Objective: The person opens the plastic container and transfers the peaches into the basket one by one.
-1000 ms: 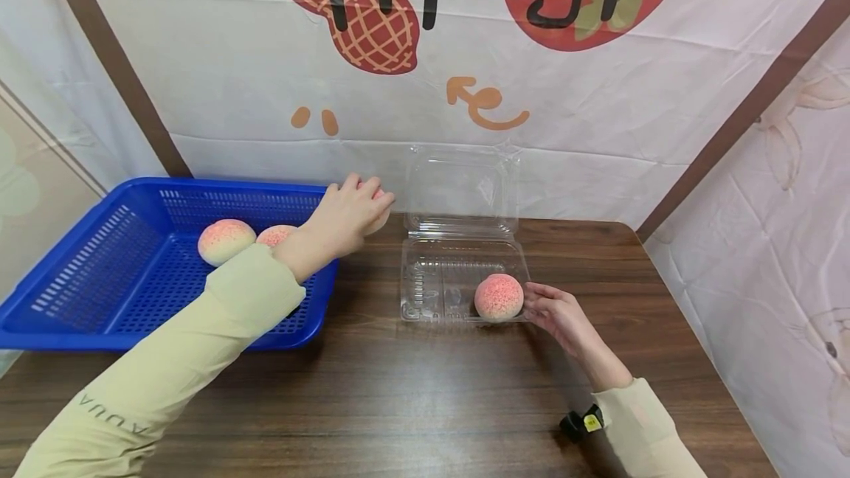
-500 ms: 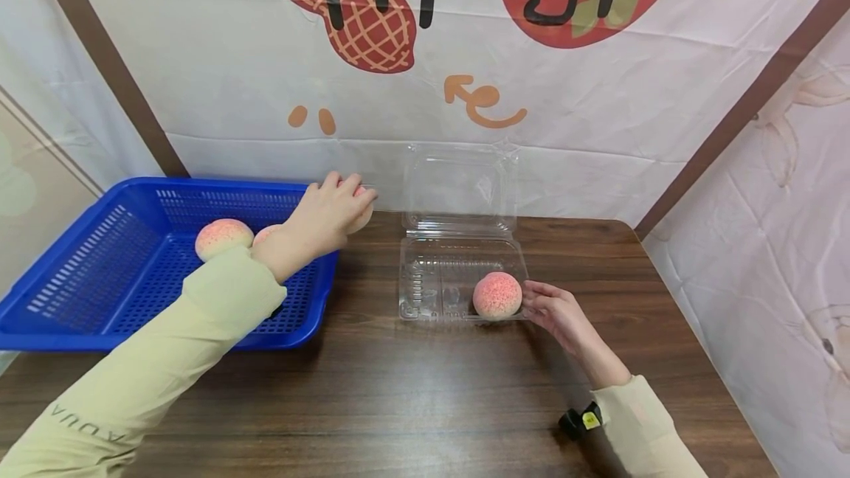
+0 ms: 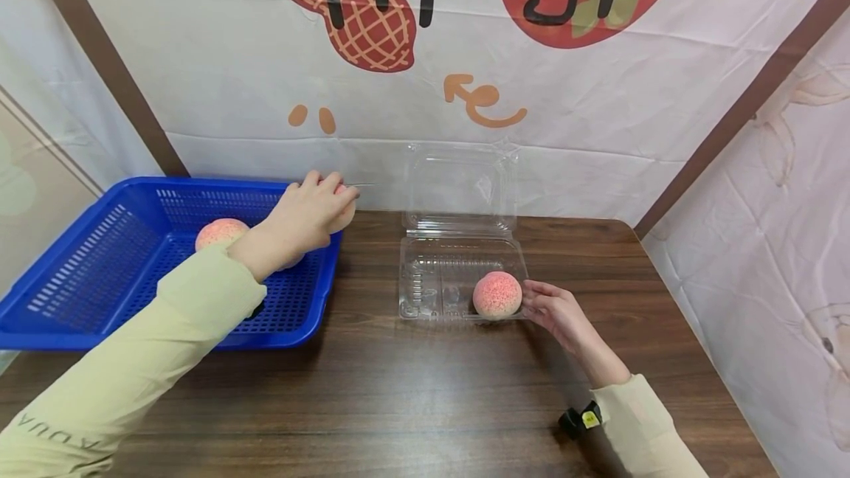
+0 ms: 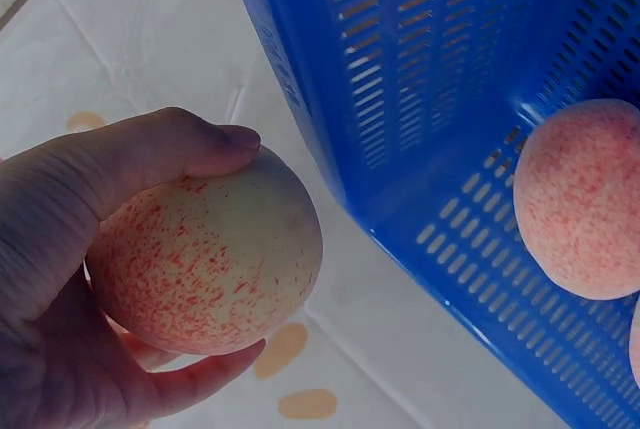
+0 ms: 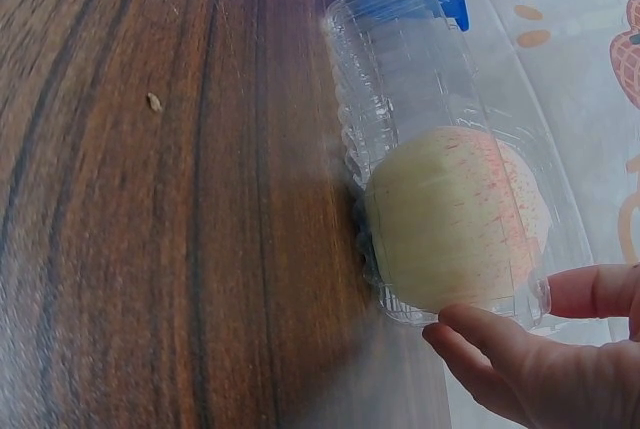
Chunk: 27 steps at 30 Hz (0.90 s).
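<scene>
Left hand [image 3: 308, 214]: fingers wrapped around a peach [image 4: 205, 261], held above the blue basket's [image 3: 99, 301] right rim.
Right hand [image 3: 556, 313]: relaxed fingers touching the right edge of the clear container [image 3: 438, 286], right of the basket.
Container: lid up, one peach in container [image 3: 497, 295].
Basket: another peach [image 3: 219, 233] inside.

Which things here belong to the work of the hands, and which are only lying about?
In the work:
- left hand gripping a peach
- right hand at the clear box
- peach in the box
- blue basket with another peach

Lying about:
- small black thing by the right sleeve
- printed cloth behind
</scene>
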{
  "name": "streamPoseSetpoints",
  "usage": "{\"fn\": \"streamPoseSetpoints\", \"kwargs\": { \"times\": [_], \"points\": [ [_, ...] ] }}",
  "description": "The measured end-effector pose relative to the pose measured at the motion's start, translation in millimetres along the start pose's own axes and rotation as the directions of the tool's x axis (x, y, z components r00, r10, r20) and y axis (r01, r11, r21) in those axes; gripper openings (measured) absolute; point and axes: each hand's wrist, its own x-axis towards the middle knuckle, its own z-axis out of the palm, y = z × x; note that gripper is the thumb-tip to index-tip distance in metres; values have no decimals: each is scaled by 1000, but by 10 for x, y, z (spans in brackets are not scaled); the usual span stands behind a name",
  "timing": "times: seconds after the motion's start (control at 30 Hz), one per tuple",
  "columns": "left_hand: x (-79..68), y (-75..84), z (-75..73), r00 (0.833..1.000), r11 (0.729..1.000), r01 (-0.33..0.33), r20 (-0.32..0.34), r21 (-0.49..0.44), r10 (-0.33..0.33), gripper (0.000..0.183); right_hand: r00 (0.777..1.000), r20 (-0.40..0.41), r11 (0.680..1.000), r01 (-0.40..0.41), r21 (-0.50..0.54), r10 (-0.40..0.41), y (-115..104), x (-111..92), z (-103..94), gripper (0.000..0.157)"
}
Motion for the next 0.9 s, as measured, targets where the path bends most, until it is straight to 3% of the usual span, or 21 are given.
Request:
{"fn": "streamPoseSetpoints", "kwargs": {
  "times": [0.47,0.9],
  "points": [
    [-98,-133,11,997,999,37,70,20,-38,65,1000,6,1000,7,-4,-7,7,-2,-3,47],
    [-170,-238,-3,996,999,46,72,10,-47,58,1000,-1,1000,3,2,-3,6,0,1,47]
  ]
}}
